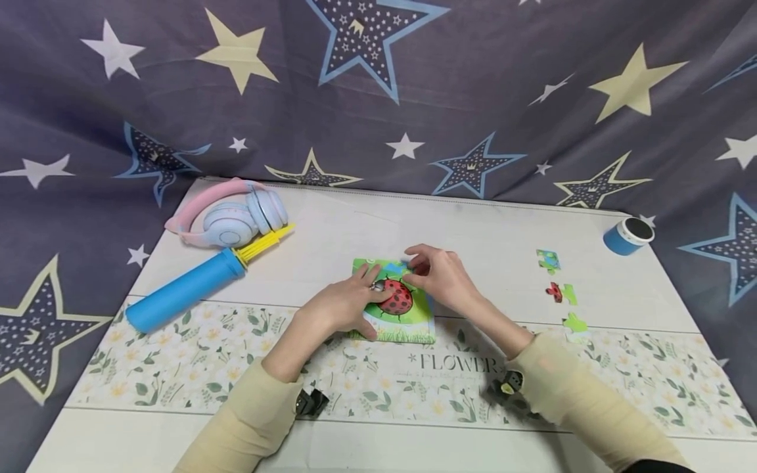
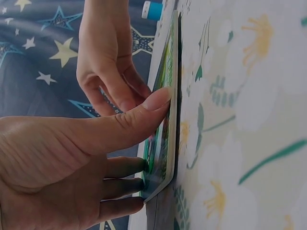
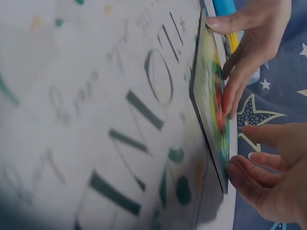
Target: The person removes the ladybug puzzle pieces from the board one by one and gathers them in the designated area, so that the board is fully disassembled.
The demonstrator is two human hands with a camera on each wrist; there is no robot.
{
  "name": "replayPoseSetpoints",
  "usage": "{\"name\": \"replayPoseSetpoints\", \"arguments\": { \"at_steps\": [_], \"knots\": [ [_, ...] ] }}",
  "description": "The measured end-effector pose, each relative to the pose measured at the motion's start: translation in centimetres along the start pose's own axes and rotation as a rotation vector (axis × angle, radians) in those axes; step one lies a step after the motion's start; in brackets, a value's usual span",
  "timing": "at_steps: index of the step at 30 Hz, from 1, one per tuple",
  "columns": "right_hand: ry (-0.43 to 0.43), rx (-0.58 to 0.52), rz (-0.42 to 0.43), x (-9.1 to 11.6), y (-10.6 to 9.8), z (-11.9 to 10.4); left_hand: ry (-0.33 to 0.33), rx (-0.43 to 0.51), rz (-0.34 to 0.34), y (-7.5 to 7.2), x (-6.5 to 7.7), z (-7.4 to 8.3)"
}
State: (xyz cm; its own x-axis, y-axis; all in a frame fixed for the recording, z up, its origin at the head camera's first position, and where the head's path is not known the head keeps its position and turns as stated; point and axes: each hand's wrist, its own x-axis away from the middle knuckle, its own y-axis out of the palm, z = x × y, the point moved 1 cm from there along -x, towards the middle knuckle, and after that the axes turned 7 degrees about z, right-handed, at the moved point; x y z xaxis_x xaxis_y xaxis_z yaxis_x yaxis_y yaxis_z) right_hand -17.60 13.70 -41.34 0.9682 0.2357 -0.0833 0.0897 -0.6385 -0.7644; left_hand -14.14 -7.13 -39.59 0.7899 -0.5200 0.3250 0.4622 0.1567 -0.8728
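Observation:
A square ladybug jigsaw puzzle in a shallow tray lies flat near the table's middle. My left hand rests across its left side with fingers spread; its thumb touches the near edge in the left wrist view. By the puzzle's upper right corner is my right hand, fingers bent, with a gap between thumb and index finger. In the right wrist view, the right thumb lies against the puzzle's edge. No piece shows between the right fingers. A blue patch shows near the puzzle's top.
Several loose puzzle pieces lie to the right. A blue jar with a dark top stands at the far right. Pink and blue headphones and a blue hand pump with a yellow end lie at the left. A star-patterned curtain hangs behind.

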Motion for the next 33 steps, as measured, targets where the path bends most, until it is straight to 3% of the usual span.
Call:
{"name": "replayPoseSetpoints", "arguments": {
  "at_steps": [14,33],
  "knots": [
    [-0.005,0.112,0.051,0.3,1.5,-1.1,0.015,0.022,-0.01,-0.3,0.5,-0.1],
    [0.026,0.136,-0.01,0.0,1.8,-0.9,0.036,-0.021,-0.003,-0.1,0.4,-0.1]
  ]
}}
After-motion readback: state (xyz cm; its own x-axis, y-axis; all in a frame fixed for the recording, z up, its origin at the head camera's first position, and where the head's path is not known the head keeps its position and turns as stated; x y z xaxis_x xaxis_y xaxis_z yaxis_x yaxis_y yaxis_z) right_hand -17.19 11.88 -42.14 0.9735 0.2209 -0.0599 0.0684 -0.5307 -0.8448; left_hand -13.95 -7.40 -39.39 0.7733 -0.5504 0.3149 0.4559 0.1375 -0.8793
